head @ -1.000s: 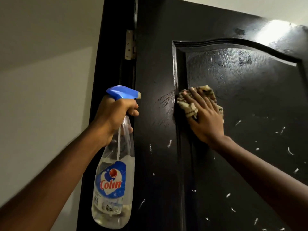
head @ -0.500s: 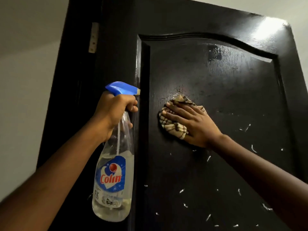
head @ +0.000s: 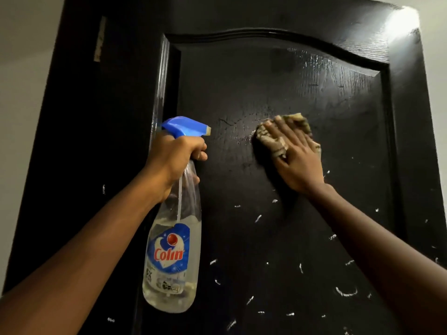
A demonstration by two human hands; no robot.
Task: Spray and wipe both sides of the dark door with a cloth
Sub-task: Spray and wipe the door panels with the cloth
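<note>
Left hand [head: 174,158], fingers curled round the neck of the spray bottle [head: 172,252], before the panel's left moulding [head: 167,81]. Right hand [head: 298,165], fingers straight and nearly together, presses the cloth [head: 270,141] flat on the dark door [head: 242,81], mid-panel, open panel on every side. Wall [head: 21,93] flanks both door edges.

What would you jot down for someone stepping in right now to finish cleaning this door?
Left hand grips the clear plastic spray bottle with a blue trigger, raised in front of the door.
Right hand presses the crumpled beige patterned cloth flat on the dark wooden door, mid-panel.
Done: the panel's top looks wet and wiped.
Left: white spray flecks below the cloth need wiping; the other side is out of view.
</note>
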